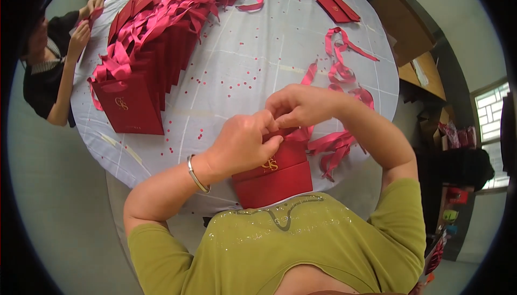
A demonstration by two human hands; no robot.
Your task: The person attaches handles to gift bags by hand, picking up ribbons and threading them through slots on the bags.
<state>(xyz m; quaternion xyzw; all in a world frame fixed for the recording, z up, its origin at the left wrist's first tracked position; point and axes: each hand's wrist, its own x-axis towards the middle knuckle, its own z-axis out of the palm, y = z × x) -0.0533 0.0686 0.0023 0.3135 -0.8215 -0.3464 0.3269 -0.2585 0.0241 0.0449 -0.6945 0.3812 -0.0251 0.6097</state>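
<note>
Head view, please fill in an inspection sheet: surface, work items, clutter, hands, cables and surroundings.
Surface: cloth-covered round table, pale with white lines.
Work items: red bag in front of the person; loose pink ribbons to its right; row of red bags at the left, pink ribbon handles heaped along their tops.
Clutter: small red dots scattered across the table.
Hands: left hand and right hand meet at the red bag's upper edge; exact grip hidden.
Cables: nothing seen.
Surroundings: co-worker's hands at the table's left edge; cardboard box and window on the right.
</note>
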